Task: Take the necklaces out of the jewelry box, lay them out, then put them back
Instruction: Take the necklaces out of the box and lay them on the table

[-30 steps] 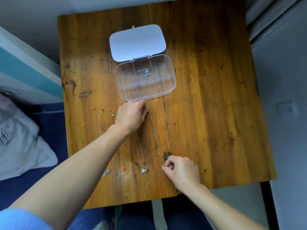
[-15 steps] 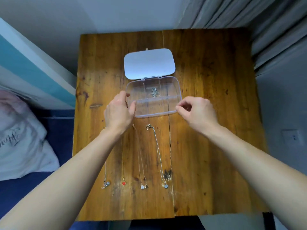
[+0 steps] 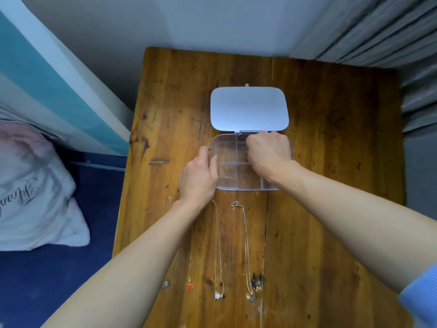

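Steadying the clear plastic jewelry box (image 3: 233, 176), left fingers (image 3: 214, 162) are pinching its left wall; right fingers (image 3: 254, 147) are curling inside, hold unseen, so lifting slowly should avoid tangles.

R hand (image 3: 268, 157) curled inside open box (image 3: 227, 147), L hand (image 3: 198, 178) holds its edge.

Four necklaces (image 3: 218, 295) on one wooden bench (image 3: 331, 162); one clear jewelry box (image 3: 227, 157) with one lid (image 3: 249, 110); two hands, one left hand (image 3: 198, 178), one right hand (image 3: 268, 155); one white pillow (image 3: 35, 209).
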The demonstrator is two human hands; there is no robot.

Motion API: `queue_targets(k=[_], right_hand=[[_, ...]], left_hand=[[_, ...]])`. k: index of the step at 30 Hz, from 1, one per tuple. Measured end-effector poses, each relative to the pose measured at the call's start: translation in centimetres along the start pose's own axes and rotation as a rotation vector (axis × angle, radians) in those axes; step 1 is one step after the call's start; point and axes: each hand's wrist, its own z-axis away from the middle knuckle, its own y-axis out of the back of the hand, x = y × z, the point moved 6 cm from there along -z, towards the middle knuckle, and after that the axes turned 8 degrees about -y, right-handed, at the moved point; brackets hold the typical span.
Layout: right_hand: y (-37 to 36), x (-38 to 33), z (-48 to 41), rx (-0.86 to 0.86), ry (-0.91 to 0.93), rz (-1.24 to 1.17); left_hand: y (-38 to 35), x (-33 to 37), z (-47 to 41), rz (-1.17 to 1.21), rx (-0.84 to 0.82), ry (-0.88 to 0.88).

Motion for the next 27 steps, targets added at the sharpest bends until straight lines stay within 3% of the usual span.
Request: queue_targets(k=[11, 27], right_hand=[[-0.3, -0.1, 0.0, -0.068, -0.061, -0.051], [-1.1, 0.4, -0.4, -0.03, -0.184, -0.173]], left_hand=[[0.2, 0.4, 0.2, 0.004, 0.013, -0.038], [0.1, 0.5, 0.4, 0.013, 0.051, -0.01]])
